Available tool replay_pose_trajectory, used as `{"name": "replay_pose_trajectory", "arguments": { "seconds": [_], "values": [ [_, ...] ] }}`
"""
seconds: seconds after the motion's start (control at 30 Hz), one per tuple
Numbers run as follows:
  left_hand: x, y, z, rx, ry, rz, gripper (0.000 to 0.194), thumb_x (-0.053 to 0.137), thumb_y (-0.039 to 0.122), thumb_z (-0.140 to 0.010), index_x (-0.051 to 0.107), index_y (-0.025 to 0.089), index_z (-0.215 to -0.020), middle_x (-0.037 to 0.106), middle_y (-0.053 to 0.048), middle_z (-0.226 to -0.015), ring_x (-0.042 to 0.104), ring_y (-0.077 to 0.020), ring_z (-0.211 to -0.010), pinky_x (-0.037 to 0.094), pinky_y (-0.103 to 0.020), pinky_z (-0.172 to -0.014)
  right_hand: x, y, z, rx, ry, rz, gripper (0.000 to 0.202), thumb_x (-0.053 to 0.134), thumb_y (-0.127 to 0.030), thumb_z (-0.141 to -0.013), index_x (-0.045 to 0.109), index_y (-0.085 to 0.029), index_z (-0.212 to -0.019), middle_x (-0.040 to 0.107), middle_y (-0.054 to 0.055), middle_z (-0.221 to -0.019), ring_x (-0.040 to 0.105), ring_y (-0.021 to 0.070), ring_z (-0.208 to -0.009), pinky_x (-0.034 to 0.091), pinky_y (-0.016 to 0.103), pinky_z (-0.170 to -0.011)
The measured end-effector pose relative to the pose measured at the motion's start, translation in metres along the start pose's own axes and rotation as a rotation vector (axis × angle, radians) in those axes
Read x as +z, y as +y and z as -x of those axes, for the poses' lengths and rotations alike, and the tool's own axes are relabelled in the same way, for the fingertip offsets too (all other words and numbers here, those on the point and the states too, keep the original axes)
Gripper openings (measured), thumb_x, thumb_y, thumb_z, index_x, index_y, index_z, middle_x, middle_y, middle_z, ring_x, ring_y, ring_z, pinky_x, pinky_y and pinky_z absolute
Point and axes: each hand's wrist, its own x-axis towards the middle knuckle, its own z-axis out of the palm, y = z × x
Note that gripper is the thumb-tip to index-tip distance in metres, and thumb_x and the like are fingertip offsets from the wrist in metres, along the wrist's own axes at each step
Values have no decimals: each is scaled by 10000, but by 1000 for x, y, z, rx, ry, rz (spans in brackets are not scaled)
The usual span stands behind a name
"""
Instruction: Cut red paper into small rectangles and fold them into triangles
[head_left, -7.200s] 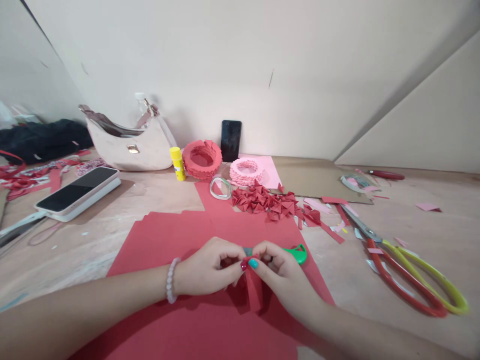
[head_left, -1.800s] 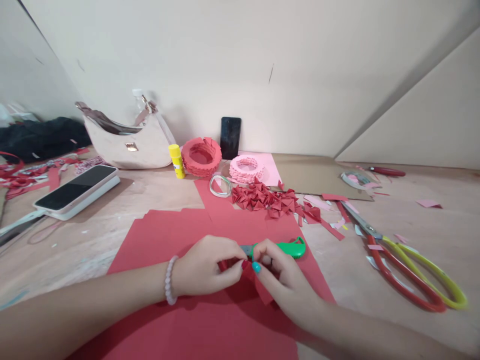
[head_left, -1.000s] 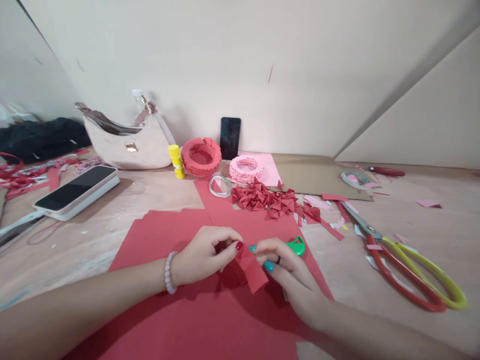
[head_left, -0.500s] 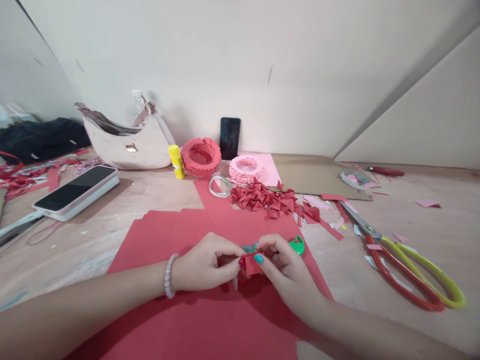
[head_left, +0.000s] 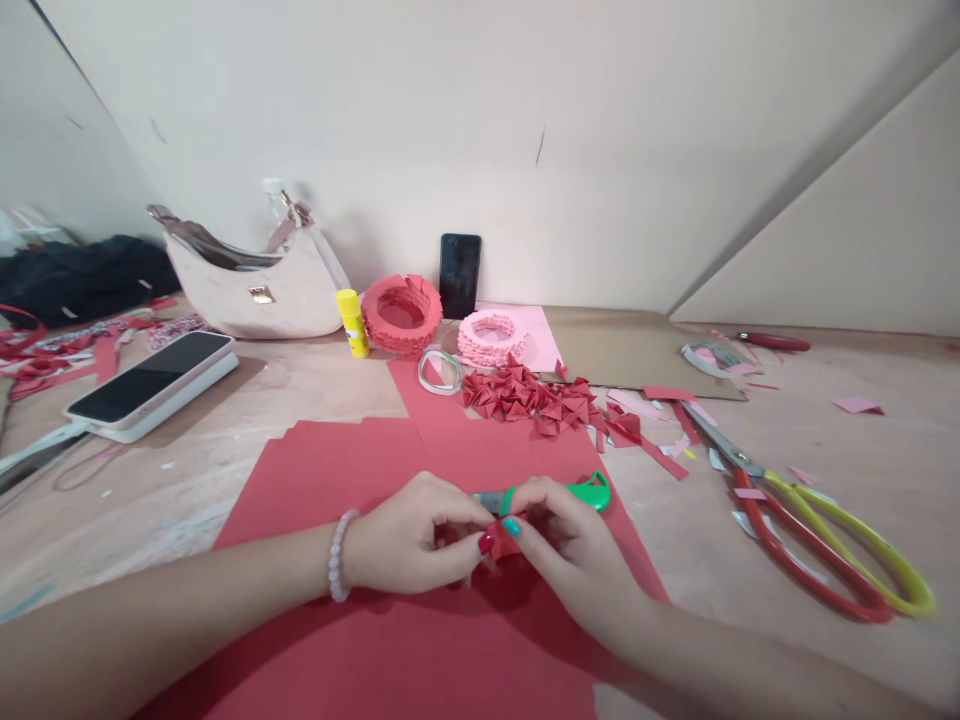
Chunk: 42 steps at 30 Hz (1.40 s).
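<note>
Between my fingertips is a small piece of red paper (head_left: 504,541), mostly hidden by the fingers. My left hand (head_left: 416,535), with a beaded bracelet at the wrist, pinches its left side. The thumb and forefinger of my right hand (head_left: 566,535) pinch it from the right. Just behind the fingers lies a green-handled cutter (head_left: 589,492), partly covered by my right hand. Under both hands spread large red paper sheets (head_left: 337,465). Beyond them sits a heap of folded red paper triangles (head_left: 517,395).
Behind the heap stand a red paper ring (head_left: 403,338), a pink paper ring (head_left: 491,350), a yellow glue stick (head_left: 352,323) and a black phone (head_left: 459,275). Large scissors (head_left: 795,530) lie at right among paper scraps. A handbag (head_left: 255,290) and another phone (head_left: 157,380) are at left.
Both hands have shifted slightly down while pinching the paper. The paper piece has turned or folded, so less of its flat face shows, and more of the cutter is visible.
</note>
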Motion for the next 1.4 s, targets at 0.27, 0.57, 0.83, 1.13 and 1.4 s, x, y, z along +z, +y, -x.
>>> {"name": "replay_pose_trajectory", "arguments": {
  "seconds": [0.27, 0.57, 0.83, 1.13, 1.4],
  "values": [
    [2, -3, 0, 63, 139, -158, 237, 412, 67, -771, 612, 120, -654, 637, -11, -571, 577, -74, -534, 419, -135, -578, 2, -2, -2, 69, -18, -157, 54, 474, -236, -809, 506, -194, -817, 544, -5, -716, 521, 104, -619, 428, 200, -555],
    [3, 0, -2, 33, 198, -126, 277, 411, 64, -788, 631, 123, -630, 651, 7, -579, 572, -46, -515, 407, -104, -567, -2, -5, -2, -2, 56, -94, 201, 452, -280, -833, 530, -173, -681, 487, -13, -611, 449, 102, -564, 380, 208, -530],
    [4, 0, -2, 6, 199, -95, 279, 414, 65, -786, 621, 120, -607, 660, 3, -582, 583, -47, -518, 415, -94, -569, -3, -4, -4, -17, 46, -43, 190, 387, -248, -861, 534, -185, -758, 551, 1, -692, 514, 122, -647, 416, 225, -613],
    [6, -3, -2, -10, 136, -122, 250, 412, 33, -736, 589, 119, -581, 641, -1, -550, 564, -62, -503, 406, -115, -546, -1, -3, -4, -41, 79, 36, 156, 402, -220, -848, 544, -191, -788, 555, 1, -686, 508, 115, -606, 422, 209, -575],
    [5, -1, -2, -44, 210, -137, 244, 419, 43, -715, 594, 126, -568, 614, 12, -511, 539, -65, -476, 400, -130, -525, 1, -4, -3, 37, 42, -49, 125, 396, -222, -842, 519, -198, -837, 531, -1, -678, 485, 111, -586, 387, 208, -519]
  ]
}}
